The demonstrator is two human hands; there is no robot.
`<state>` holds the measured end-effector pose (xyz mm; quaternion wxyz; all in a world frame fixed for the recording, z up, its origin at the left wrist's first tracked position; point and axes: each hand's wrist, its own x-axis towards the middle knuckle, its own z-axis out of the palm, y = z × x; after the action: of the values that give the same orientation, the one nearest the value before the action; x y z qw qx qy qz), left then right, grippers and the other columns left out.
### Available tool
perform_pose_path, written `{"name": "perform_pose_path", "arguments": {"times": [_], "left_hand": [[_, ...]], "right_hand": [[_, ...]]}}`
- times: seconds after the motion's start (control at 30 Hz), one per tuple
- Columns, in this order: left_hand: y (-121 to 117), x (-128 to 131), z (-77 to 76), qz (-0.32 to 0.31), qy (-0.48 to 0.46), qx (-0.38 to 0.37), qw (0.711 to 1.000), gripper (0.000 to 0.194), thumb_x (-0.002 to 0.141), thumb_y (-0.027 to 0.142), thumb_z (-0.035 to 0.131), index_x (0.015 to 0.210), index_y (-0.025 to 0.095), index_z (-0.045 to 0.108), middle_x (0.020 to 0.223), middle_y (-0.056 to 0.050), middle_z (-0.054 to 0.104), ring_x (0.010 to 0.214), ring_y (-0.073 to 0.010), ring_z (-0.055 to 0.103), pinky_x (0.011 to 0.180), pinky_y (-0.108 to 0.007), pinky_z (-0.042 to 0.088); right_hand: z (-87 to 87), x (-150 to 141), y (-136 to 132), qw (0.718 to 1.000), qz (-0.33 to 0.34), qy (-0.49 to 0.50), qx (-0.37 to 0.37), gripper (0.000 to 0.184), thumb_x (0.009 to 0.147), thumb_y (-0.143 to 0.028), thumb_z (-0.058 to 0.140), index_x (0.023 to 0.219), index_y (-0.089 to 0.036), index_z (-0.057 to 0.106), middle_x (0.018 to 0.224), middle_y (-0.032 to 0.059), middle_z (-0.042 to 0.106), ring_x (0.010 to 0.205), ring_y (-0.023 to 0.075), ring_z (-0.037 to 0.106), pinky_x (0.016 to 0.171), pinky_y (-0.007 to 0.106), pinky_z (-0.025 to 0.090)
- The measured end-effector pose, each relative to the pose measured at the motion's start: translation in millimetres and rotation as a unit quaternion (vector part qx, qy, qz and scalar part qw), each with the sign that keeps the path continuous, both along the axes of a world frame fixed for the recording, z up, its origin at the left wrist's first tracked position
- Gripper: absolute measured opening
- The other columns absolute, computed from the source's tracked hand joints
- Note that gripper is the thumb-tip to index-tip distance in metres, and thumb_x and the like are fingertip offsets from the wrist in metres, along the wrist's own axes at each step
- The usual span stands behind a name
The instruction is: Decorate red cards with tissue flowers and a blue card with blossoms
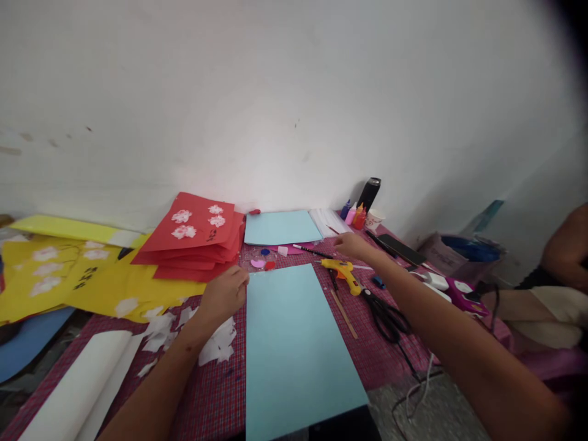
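A counter [211, 398] under red checked cloth carries a light blue, rectangular paper sheet [294, 349] at its near middle, long axis running away from the person, short far edge toward a crosswise stack of light blue paper [282, 228]. At the sheet's far left corner the left hand [226, 293] rests, fingers curled together; whether they clamp it I cannot tell. Past a yellow glue gun [342, 273], the right hand's [353, 244] fingers bunch at a thin, dark-red stick [332, 229] pointing far-left; their grip is unclear.
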<state>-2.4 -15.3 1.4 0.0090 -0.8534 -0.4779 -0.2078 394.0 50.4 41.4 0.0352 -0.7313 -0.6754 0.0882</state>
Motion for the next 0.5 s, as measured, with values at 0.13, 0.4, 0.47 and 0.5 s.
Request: {"name": "perform_pose_path", "arguments": {"times": [0.13, 0.4, 0.47, 0.5], "left_hand": [[3, -3, -2.7, -0.005, 0.004, -0.003, 1.0, 0.022, 0.087, 0.011, 0.041, 0.081, 0.02, 0.061, 0.089, -0.005, 0.064, 0.083, -0.0183, 0.06, 0.072, -0.029, 0.041], [3, -4, -6.1, -0.003, 0.007, -0.01, 1.0, 0.022, 0.089, 0.014, 0.043, 0.087, 0.02, 0.064, 0.093, -0.004, 0.066, 0.085, -0.0191, 0.062, 0.071, -0.03, 0.042], [2, -2, -7.9, -0.009, 0.005, -0.01, 1.0, 0.023, 0.088, 0.013, 0.043, 0.09, 0.021, 0.065, 0.094, -0.004, 0.066, 0.086, -0.0191, 0.063, 0.07, -0.03, 0.043], [1, -1, -8.7, -0.012, 0.003, -0.011, 1.0, 0.024, 0.088, 0.013, 0.043, 0.091, 0.021, 0.065, 0.094, -0.004, 0.067, 0.087, -0.0192, 0.063, 0.07, -0.03, 0.043]], "right_hand": [[-6.3, -26, 12, 1.0, 0.018, 0.008, -0.02, 0.017, 0.079, -0.025, 0.063, 0.085, -0.015, 0.075, 0.074, 0.0062, 0.073, 0.067, 0.0172, 0.064, 0.059, 0.023, 0.039], [-1.1, -37, -59, 0.997, 0.026, -0.068, -0.003, 0.03, 0.087, -0.038, 0.053, 0.09, -0.017, 0.073, 0.085, 0.0123, 0.073, 0.077, 0.0239, 0.065, 0.066, 0.029, 0.04], [-8.9, -41, -86, 0.994, 0.044, -0.095, -0.01, 0.028, 0.087, -0.033, 0.052, 0.093, -0.017, 0.073, 0.092, 0.014, 0.073, 0.082, 0.0264, 0.066, 0.07, 0.032, 0.042], [-13.7, -44, -96, 0.993, 0.05, -0.108, -0.018, 0.028, 0.087, -0.033, 0.051, 0.093, -0.017, 0.073, 0.095, 0.015, 0.073, 0.084, 0.0274, 0.067, 0.071, 0.033, 0.043]]}}
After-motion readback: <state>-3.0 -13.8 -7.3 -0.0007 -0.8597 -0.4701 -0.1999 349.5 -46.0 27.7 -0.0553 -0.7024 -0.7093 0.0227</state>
